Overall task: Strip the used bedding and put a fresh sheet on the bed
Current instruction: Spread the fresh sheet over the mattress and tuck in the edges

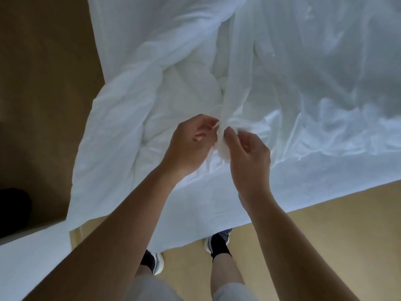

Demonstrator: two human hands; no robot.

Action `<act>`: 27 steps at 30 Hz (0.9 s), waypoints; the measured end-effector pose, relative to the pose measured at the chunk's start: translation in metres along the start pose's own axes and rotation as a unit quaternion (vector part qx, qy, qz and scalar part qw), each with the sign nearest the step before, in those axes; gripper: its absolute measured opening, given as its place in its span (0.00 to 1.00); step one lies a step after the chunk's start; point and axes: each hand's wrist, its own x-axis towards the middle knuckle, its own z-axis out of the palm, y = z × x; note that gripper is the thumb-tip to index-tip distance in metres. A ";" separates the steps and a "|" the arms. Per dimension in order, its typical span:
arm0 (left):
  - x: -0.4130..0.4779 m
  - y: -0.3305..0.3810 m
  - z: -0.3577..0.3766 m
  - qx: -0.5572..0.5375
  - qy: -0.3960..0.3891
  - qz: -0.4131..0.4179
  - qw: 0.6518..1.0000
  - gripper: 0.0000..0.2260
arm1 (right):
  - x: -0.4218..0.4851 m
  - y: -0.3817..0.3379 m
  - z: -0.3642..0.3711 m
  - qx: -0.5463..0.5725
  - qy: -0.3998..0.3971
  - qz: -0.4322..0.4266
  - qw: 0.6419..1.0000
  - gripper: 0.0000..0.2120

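White bedding (pixel 303 88) covers the bed and lies crumpled across it. A twisted rope of white sheet (pixel 236 68) runs from the top of the view down to my hands. My left hand (pixel 191 142) and my right hand (pixel 249 157) meet at its lower end, both pinching the bunched white fabric (pixel 222 146) between fingers and thumb. A puffy white duvet (pixel 134 118) is heaped at the left and hangs over the bed's corner.
Tan floor (pixel 325 235) lies below the bed's near edge, where my feet in dark socks and grey shoes (pixel 219 240) stand. Darker brown floor (pixel 43 105) is at the left, with a black object (pixel 13 211) at the left edge.
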 end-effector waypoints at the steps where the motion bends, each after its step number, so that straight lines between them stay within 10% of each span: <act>1: -0.004 -0.002 -0.006 0.015 -0.010 0.009 1.000 0.06 | -0.003 -0.001 0.007 0.040 -0.004 0.013 0.999 0.21; 8: -0.027 0.008 -0.044 0.246 -0.096 0.111 0.958 0.14 | -0.017 0.008 0.047 0.074 0.108 0.036 0.991 0.12; 10: -0.034 0.000 -0.081 0.392 0.059 0.146 0.906 0.26 | -0.017 0.011 0.047 0.073 0.125 0.048 0.988 0.10; 12: -0.045 -0.017 -0.137 0.404 0.215 0.027 0.889 0.44 | -0.021 0.017 0.044 0.051 0.122 0.034 0.991 0.11; 14: -0.061 -0.038 -0.185 0.282 0.204 -0.188 0.918 0.57 | -0.027 0.022 0.037 0.030 0.118 0.029 0.992 0.14; 18: -0.100 -0.066 -0.185 0.035 0.021 -0.365 0.930 0.32 | -0.043 0.021 0.033 -0.002 0.070 0.068 0.995 0.19; 27: -0.073 0.003 -0.117 -0.162 -0.068 -0.297 0.939 0.13 | -0.066 0.003 0.027 0.000 -0.022 0.097 0.995 0.15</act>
